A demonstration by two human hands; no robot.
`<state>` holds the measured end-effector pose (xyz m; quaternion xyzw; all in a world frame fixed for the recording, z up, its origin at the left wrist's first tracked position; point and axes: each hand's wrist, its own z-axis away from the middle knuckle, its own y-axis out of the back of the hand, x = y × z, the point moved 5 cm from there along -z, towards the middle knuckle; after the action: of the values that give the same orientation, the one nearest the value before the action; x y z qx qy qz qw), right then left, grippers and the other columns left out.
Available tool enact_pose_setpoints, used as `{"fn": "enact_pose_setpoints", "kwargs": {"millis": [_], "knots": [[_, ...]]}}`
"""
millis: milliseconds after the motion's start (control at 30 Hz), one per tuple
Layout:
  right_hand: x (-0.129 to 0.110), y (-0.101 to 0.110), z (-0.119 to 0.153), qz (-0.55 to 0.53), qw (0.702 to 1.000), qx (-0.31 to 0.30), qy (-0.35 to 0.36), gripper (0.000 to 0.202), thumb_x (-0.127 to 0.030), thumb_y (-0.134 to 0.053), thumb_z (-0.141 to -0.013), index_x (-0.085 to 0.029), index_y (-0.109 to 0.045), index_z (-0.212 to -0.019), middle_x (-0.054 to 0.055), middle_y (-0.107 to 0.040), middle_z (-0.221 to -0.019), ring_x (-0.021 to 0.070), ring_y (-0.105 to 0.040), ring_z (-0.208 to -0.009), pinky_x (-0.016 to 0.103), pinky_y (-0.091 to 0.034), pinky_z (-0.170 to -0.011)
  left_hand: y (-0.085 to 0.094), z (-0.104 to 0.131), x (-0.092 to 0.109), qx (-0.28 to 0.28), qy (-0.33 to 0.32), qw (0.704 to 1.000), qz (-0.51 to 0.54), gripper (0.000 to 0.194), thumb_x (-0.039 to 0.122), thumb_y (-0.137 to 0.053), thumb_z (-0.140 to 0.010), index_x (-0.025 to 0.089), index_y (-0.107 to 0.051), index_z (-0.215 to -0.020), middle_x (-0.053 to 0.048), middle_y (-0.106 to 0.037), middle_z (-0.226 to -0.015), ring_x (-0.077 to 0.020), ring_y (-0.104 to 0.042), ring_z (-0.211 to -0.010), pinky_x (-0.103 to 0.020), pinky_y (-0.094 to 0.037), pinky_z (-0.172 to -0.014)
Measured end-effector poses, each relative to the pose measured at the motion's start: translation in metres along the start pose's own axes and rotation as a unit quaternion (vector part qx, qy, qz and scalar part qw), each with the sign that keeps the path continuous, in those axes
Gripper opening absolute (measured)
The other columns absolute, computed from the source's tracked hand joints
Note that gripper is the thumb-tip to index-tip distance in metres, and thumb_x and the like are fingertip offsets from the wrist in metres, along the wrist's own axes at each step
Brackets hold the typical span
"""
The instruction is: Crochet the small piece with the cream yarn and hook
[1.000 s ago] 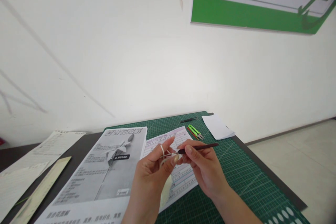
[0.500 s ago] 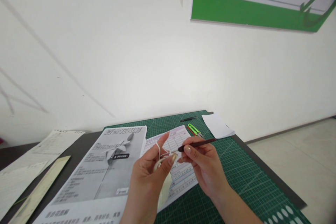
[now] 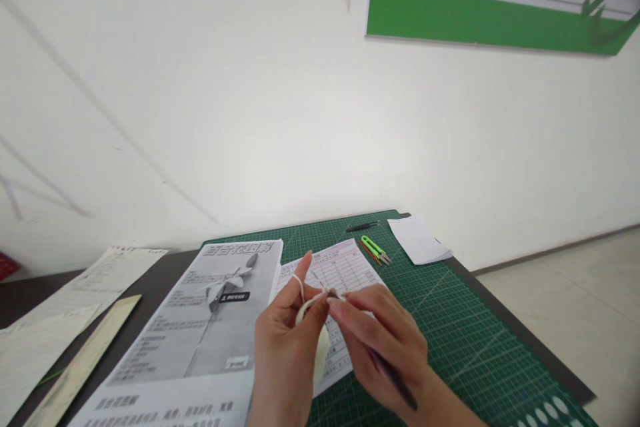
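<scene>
My left hand [image 3: 286,340] pinches a small piece of white crochet work between thumb and fingers. White yarn [image 3: 301,285] loops round its raised index finger, and a pale hanging part of the work [image 3: 321,355] shows below the thumb. In my right hand [image 3: 383,337] is a crochet hook [image 3: 395,380] with a dark handle, which slants back under the palm. The fingertips of both hands meet at the stitches, so the hook's tip is largely hidden there.
A printed sheet with a flower picture [image 3: 175,347] and a printed table sheet [image 3: 345,267] lie on the green cutting mat [image 3: 470,320]. Beyond are green thread snips [image 3: 373,247], dark tweezers [image 3: 363,226] and white paper [image 3: 417,240]. Left are a ruler [image 3: 90,353] and handwritten pages [image 3: 50,340].
My right hand has closed in on the left hand and turned, so the hook's handle now points down toward me instead of off to the right. The left hand still grips the work.
</scene>
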<state>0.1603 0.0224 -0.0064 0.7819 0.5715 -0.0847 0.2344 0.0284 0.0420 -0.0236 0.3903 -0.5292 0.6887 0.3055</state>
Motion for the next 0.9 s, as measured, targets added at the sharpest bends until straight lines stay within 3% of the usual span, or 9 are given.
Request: {"fn": "enact_pose_setpoints", "kwargs": {"millis": [67,133,233,300,367,467,600,700,900], "knots": [[-0.005,-0.002,0.005,0.041,0.996,-0.036,0.069,0.059,-0.003,-0.058,-0.080,-0.018,-0.049,-0.136,0.016,-0.071,-0.096,0.0270,-0.066,-0.092,0.040,-0.057,-0.076,-0.002,0.001,0.000,-0.001,0.025,0.999,0.035,0.052,0.017,-0.085,-0.059,0.027,-0.072,-0.109,0.006,-0.066,-0.063,-0.0099,-0.061,-0.065,-0.021,-0.048,-0.072],[-0.006,-0.001,0.004,0.029,0.996,-0.025,0.080,0.058,-0.004,-0.058,-0.080,-0.018,-0.051,-0.136,0.016,-0.072,-0.096,0.0275,-0.066,-0.094,0.041,-0.057,-0.077,-0.007,0.002,0.001,-0.028,0.058,0.996,0.063,0.049,0.016,-0.085,-0.057,0.025,-0.074,-0.104,0.005,-0.067,-0.063,-0.0092,-0.061,-0.061,-0.020,-0.049,-0.069],[0.006,0.006,-0.004,-0.106,0.991,0.067,-0.055,0.046,-0.002,-0.063,-0.078,-0.032,-0.069,-0.113,0.006,-0.072,-0.083,0.0196,-0.066,-0.072,0.033,-0.056,-0.063,-0.012,0.003,0.007,-0.071,0.080,0.992,0.068,0.043,0.013,-0.085,-0.057,0.022,-0.077,-0.098,0.003,-0.067,-0.062,-0.0101,-0.063,-0.066,-0.020,-0.049,-0.073],[0.018,0.003,-0.006,-0.237,0.949,0.110,-0.179,0.030,-0.006,-0.069,-0.077,-0.031,-0.076,-0.093,0.002,-0.070,-0.077,0.0167,-0.065,-0.066,0.030,-0.054,-0.058,-0.011,0.003,0.011,-0.070,0.080,0.993,0.050,0.042,0.012,-0.085,-0.059,0.021,-0.076,-0.099,0.004,-0.067,-0.062,-0.0099,-0.063,-0.069,-0.020,-0.047,-0.077],[0.028,-0.005,-0.005,-0.357,0.885,0.127,-0.270,0.016,-0.013,-0.074,-0.075,-0.027,-0.077,-0.082,0.001,-0.070,-0.074,0.0145,-0.064,-0.062,0.027,-0.053,-0.057,-0.008,0.003,0.011,-0.065,0.082,0.994,0.024,0.044,0.014,-0.085,-0.060,0.022,-0.075,-0.102,0.004,-0.067,-0.062,-0.0092,-0.062,-0.067,-0.020,-0.047,-0.077],[0.036,-0.017,0.000,-0.470,0.797,0.125,-0.358,0.006,-0.024,-0.077,-0.074,-0.022,-0.077,-0.079,0.000,-0.071,-0.069,0.0106,-0.063,-0.057,0.021,-0.054,-0.056,-0.004,0.002,0.010,-0.076,0.094,0.993,0.001,0.050,0.018,-0.085,-0.059,0.023,-0.073,-0.107,0.002,-0.070,-0.066,-0.0117,-0.063,-0.069,-0.023,-0.047,-0.076],[0.041,-0.024,0.004,-0.528,0.726,0.120,-0.425,0.015,-0.031,-0.077,-0.074,-0.017,-0.076,-0.080,0.001,-0.070,-0.063,0.0096,-0.063,-0.054,0.019,-0.056,-0.052,0.001,0.001,0.009,-0.082,0.100,0.991,-0.034,0.057,0.021,-0.085,-0.060,0.024,-0.070,-0.115,0.002,-0.070,-0.071,-0.0134,-0.063,-0.072,-0.025,-0.046,-0.079],[0.041,-0.024,0.003,-0.544,0.707,0.120,-0.435,0.014,-0.028,-0.076,-0.075,-0.017,-0.073,-0.082,0.000,-0.070,-0.060,0.0088,-0.063,-0.052,0.018,-0.056,-0.052,0.002,0.003,0.009,-0.083,0.113,0.989,-0.050,0.057,0.023,-0.085,-0.060,0.025,-0.069,-0.115,0.004,-0.065,-0.071,-0.0129,-0.060,-0.070,-0.026,-0.046,-0.077],[0.042,-0.018,0.001,-0.544,0.707,0.130,-0.433,0.011,-0.026,-0.075,-0.077,-0.017,-0.069,-0.081,-0.001,-0.069,-0.059,0.0079,-0.063,-0.052,0.017,-0.055,-0.054,0.002,0.008,0.011,-0.076,0.114,0.987,-0.086,0.053,0.025,-0.084,-0.061,0.027,-0.071,-0.112,0.003,-0.063,-0.073,-0.0145,-0.059,-0.074,-0.026,-0.044,-0.076]]}}
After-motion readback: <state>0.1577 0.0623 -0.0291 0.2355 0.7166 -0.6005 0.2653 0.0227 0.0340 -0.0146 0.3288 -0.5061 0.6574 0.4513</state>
